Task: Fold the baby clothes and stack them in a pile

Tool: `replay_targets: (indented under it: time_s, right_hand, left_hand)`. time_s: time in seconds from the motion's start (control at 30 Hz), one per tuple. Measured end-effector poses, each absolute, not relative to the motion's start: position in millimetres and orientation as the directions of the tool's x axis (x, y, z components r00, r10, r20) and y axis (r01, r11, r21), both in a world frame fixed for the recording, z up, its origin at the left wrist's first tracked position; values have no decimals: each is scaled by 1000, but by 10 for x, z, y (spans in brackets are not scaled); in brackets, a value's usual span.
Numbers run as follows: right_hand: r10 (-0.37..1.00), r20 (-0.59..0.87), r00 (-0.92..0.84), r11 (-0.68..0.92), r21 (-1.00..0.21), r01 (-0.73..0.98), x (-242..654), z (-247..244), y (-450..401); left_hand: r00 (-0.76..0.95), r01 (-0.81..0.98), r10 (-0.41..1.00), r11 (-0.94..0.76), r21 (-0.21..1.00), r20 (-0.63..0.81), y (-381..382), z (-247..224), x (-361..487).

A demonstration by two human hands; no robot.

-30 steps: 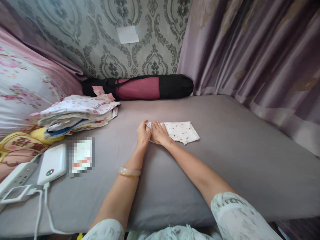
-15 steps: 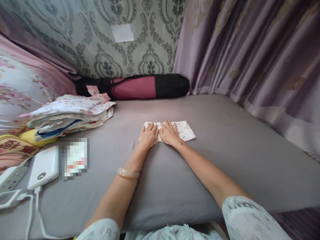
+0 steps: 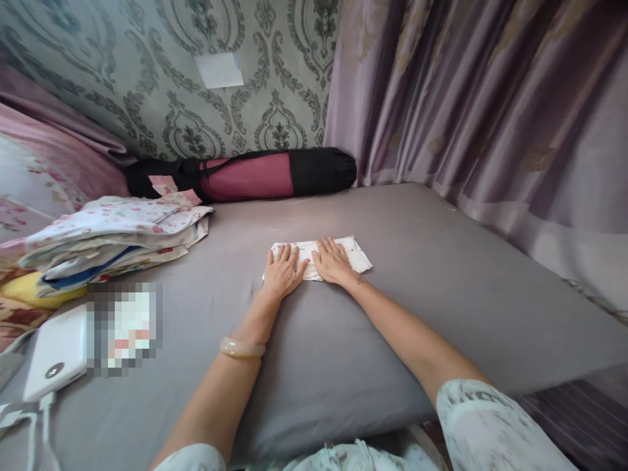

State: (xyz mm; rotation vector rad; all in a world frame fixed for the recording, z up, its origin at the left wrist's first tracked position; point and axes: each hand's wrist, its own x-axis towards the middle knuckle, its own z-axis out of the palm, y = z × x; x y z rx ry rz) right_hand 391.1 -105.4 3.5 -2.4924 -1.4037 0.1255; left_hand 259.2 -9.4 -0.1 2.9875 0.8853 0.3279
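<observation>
A small white folded cloth (image 3: 360,257) with a sparse coloured print lies flat on the grey bed sheet (image 3: 314,353). My left hand (image 3: 284,269) rests palm down on its left part, fingers spread. On the cloth's middle and right part lies my right hand (image 3: 333,260), flat as well, fingers stretched forward. The two thumbs point toward each other with a small gap between them. Beneath both palms the cloth is hidden, so whether it is a garment I cannot tell.
To the left lies a stack of folded clothes (image 3: 127,222). In front of it are a white power bank (image 3: 59,350) with a cable and a pixelated item (image 3: 130,327). A black and maroon roll bag (image 3: 250,175) lies along the wall; a purple curtain (image 3: 422,98) hangs at right.
My left hand has slid slightly left on the cloth, farther from the right hand, its fingers more spread. The view has turned a little to the right.
</observation>
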Motion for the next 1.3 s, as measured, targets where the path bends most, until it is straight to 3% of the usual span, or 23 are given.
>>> replay_targets:
  time_s: [0.13,0.33,0.47,0.57,0.67,0.83,1.03,1.3]
  right_hand:
    - [805,135,577,-542,-226,809,4078,79,-1210]
    - [766,39,642,-627,-180,758,4236,-8,-1360]
    - [756,49,652,-632,-201,748,4226,-56,-1338]
    - [762,36,647,-619,-253,743,4254,-34,-1336]
    - [778,-10,628,-582,-385,716,4384,59,-1361]
    - [620,-120,775,-655,-623,427,4739,255,-1478]
    - [527,-257,810,-742,-603,292,4924,294,-1592]
    - [490,-278,826,-766,-590,256,4869,279,-1439]
  left_hand:
    - [715,632,621,-770,83,321,-70,14,2576]
    - [730,669,676,-737,96,103,-26,-34,2579]
    - [719,686,694,-719,111,50,-16,-29,2596]
    - [713,692,701,-706,147,13,-4,-15,2612]
    - [701,700,713,-683,207,-16,49,-4,2616]
    - [625,740,777,-620,261,71,291,57,2553]
    - [506,819,855,-433,377,-117,561,229,2522]
    - [344,800,893,-117,588,-290,578,297,2584]
